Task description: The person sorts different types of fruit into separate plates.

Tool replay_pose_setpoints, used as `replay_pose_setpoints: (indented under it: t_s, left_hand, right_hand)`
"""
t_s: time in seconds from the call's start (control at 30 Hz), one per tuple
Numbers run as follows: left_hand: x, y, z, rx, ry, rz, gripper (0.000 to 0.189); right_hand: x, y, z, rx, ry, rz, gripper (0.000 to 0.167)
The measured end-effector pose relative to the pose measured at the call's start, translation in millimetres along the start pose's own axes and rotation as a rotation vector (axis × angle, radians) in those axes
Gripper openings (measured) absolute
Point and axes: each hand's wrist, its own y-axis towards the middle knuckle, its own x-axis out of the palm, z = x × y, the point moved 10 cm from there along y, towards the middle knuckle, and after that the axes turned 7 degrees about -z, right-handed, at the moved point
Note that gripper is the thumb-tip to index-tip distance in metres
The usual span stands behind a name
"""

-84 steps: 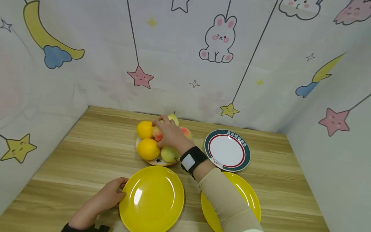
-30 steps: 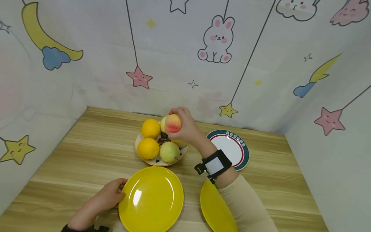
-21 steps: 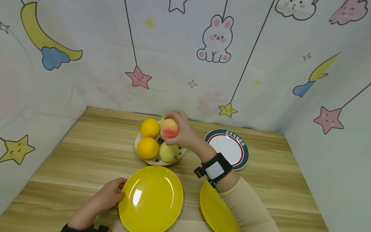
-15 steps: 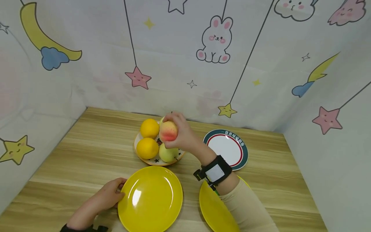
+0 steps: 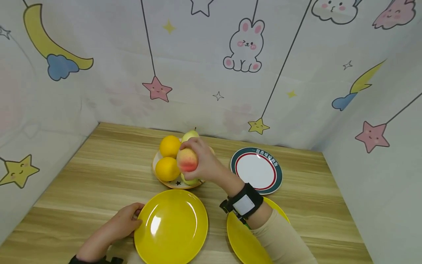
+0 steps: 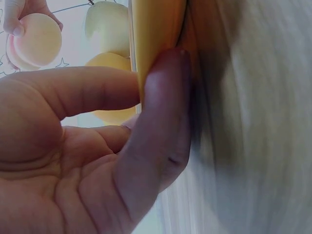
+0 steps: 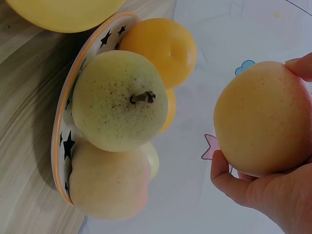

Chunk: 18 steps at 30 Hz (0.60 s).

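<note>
My right hand (image 5: 206, 163) grips a peach (image 5: 187, 160), yellow with a red blush, above the fruit bowl; in the right wrist view that peach (image 7: 263, 119) stands apart from the other fruit. The shallow bowl (image 7: 61, 122), orange-rimmed with black stars, holds two oranges (image 5: 167, 169), two green pears (image 7: 119, 100) and another peach (image 7: 109, 183). In the head view the right hand partly covers the front pear (image 5: 190, 180). My left hand (image 5: 123, 222) pinches the left rim of a yellow plate (image 5: 174, 223), thumb on one side and fingers underneath, as the left wrist view shows.
A second yellow plate (image 5: 242, 234) lies at the right front, partly under my right forearm. Behind it sits a white plate (image 5: 257, 170) with a dark green rim and a red ring. A printed cloth wall (image 5: 197, 73) closes off the back of the wooden table (image 5: 99, 172).
The right hand took the peach from among the fruit and lifted it. Over the last second it has moved slightly left and toward the front with it. The left hand stays on the plate.
</note>
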Motion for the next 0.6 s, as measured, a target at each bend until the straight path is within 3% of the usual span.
replay_pose_setpoints:
  t_s: [0.2,0.6]
  left_hand:
    - [0.6,-0.3,1.3,-0.008,-0.011,0.002,0.037]
    - [0.2,0.0,0.7,-0.010,-0.008,0.002,0.037]
  right_hand:
    - [20,-5.6,-9,-0.026,-0.022,-0.093,0.064]
    - [50,-16.1,-23,-0.074,-0.051,-0.200,0.063]
